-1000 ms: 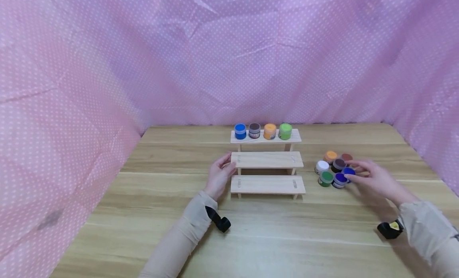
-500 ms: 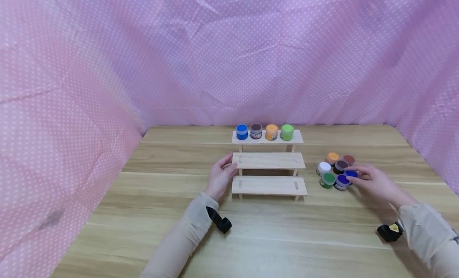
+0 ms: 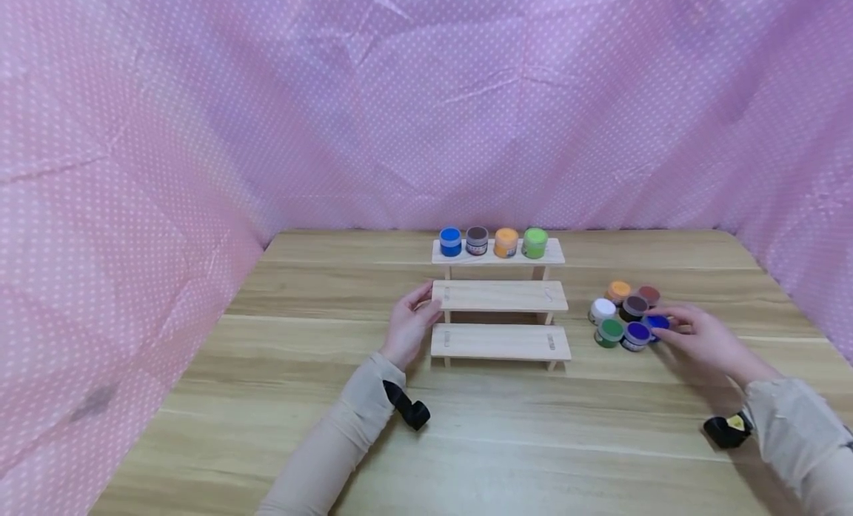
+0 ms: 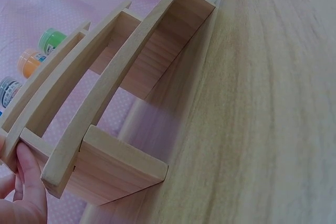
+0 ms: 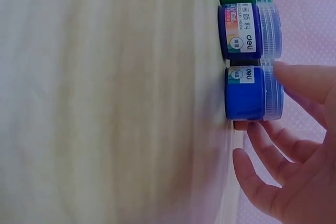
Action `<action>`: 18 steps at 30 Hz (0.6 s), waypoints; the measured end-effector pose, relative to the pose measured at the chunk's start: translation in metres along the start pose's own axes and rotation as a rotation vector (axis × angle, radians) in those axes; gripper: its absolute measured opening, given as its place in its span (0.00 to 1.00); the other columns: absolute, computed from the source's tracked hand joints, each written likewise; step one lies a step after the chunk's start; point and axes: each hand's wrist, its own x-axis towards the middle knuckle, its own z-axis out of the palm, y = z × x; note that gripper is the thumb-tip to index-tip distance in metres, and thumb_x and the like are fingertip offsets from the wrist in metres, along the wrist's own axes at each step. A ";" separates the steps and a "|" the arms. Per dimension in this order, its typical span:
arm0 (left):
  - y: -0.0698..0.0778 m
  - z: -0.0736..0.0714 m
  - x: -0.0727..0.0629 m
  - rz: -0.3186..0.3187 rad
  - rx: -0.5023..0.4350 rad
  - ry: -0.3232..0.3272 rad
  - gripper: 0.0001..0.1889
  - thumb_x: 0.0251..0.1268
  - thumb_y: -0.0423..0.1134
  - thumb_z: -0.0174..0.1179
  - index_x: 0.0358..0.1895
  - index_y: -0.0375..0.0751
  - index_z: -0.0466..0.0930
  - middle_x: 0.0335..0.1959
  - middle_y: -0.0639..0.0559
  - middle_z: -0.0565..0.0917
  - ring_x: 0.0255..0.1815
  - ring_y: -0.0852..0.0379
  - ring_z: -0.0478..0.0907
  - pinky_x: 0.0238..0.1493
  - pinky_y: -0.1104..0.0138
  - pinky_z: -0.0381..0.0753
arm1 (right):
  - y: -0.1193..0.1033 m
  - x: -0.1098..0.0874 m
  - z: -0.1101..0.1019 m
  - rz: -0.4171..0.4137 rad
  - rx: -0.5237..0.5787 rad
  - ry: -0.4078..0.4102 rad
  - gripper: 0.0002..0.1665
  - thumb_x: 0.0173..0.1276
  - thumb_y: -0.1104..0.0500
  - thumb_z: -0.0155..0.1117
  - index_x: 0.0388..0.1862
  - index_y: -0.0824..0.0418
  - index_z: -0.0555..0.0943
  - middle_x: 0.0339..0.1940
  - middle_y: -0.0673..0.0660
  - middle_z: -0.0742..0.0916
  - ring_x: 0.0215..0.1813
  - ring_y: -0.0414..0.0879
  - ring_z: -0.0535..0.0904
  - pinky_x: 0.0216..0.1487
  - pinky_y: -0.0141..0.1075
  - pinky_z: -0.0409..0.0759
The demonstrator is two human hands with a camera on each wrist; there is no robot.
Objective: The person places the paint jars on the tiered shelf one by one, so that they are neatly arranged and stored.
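In the head view my right hand [image 3: 706,340] pinches a blue paint jar [image 3: 657,326] at the right end of a cluster of jars. The right wrist view has the thumb at the clear lid of this blue jar [image 5: 247,94] and the fingers behind it. Beside it stand a dark-blue jar [image 3: 636,336] and a green jar [image 3: 609,332]. My left hand [image 3: 408,329] grips the left end of the middle step of a three-step wooden stand [image 3: 500,341]. Close up, fingers [image 4: 30,179] press under that step's end.
The top step bears a blue jar [image 3: 450,242], a dark brown jar [image 3: 476,240], an orange jar [image 3: 506,243] and a light-green jar [image 3: 534,243]. White [image 3: 602,311], orange, black and reddish-brown jars fill out the cluster. A pink dotted curtain [image 3: 413,131] hangs behind the wooden table [image 3: 506,442].
The blue jar has shifted slightly right with my right hand, away from the dark-blue jar. My left hand stays at the stand. The head view has shifted a little.
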 end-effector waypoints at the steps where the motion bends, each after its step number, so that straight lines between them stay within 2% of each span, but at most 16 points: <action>1: 0.001 0.000 0.000 -0.001 -0.001 0.001 0.25 0.65 0.23 0.53 0.65 0.32 0.67 0.51 0.41 0.74 0.41 0.61 0.76 0.46 0.72 0.81 | 0.000 0.000 0.000 0.000 0.001 0.002 0.20 0.65 0.63 0.62 0.54 0.71 0.77 0.54 0.78 0.75 0.46 0.64 0.79 0.43 0.47 0.83; 3: 0.001 -0.001 0.001 0.001 -0.002 0.001 0.25 0.64 0.23 0.53 0.65 0.32 0.67 0.52 0.41 0.74 0.41 0.61 0.76 0.46 0.71 0.81 | 0.001 0.000 -0.001 0.000 0.000 0.007 0.21 0.63 0.64 0.64 0.54 0.71 0.76 0.54 0.78 0.75 0.43 0.54 0.81 0.41 0.39 0.83; 5: 0.002 -0.001 0.001 0.007 0.002 -0.001 0.25 0.64 0.23 0.53 0.65 0.31 0.67 0.52 0.40 0.74 0.41 0.62 0.76 0.46 0.71 0.81 | 0.002 0.001 -0.002 -0.001 -0.005 0.015 0.22 0.61 0.65 0.66 0.54 0.71 0.77 0.53 0.77 0.76 0.41 0.39 0.79 0.37 0.28 0.81; 7: 0.002 -0.001 0.000 0.008 0.000 0.000 0.25 0.64 0.23 0.53 0.65 0.30 0.66 0.51 0.41 0.74 0.40 0.62 0.76 0.45 0.72 0.81 | 0.003 0.001 -0.002 0.001 -0.004 0.015 0.22 0.61 0.65 0.66 0.54 0.71 0.77 0.53 0.77 0.77 0.41 0.36 0.78 0.36 0.24 0.79; 9: 0.001 -0.001 -0.001 0.016 -0.005 -0.003 0.24 0.64 0.23 0.54 0.65 0.29 0.66 0.50 0.41 0.75 0.40 0.62 0.76 0.44 0.73 0.81 | 0.004 0.000 -0.002 0.002 -0.001 0.012 0.22 0.61 0.65 0.66 0.54 0.71 0.77 0.53 0.77 0.77 0.42 0.43 0.80 0.37 0.28 0.82; 13: 0.000 0.000 -0.001 0.028 -0.023 -0.014 0.24 0.64 0.24 0.54 0.65 0.27 0.65 0.48 0.42 0.75 0.38 0.64 0.76 0.43 0.75 0.81 | 0.005 -0.002 -0.002 0.013 -0.016 0.024 0.22 0.60 0.64 0.67 0.53 0.71 0.77 0.51 0.76 0.78 0.42 0.43 0.81 0.37 0.32 0.83; 15: 0.000 0.000 -0.001 0.022 -0.028 -0.016 0.25 0.64 0.24 0.54 0.65 0.27 0.66 0.48 0.43 0.74 0.38 0.65 0.76 0.42 0.75 0.81 | 0.005 -0.003 -0.002 0.019 -0.019 0.024 0.22 0.60 0.64 0.67 0.53 0.70 0.77 0.51 0.76 0.79 0.41 0.39 0.80 0.37 0.31 0.83; 18: -0.001 0.000 -0.002 0.011 -0.027 -0.010 0.25 0.64 0.24 0.54 0.65 0.29 0.66 0.48 0.43 0.74 0.38 0.64 0.76 0.42 0.75 0.81 | 0.004 -0.003 -0.001 0.027 -0.025 0.018 0.23 0.60 0.63 0.68 0.53 0.70 0.78 0.51 0.76 0.79 0.41 0.43 0.81 0.38 0.35 0.83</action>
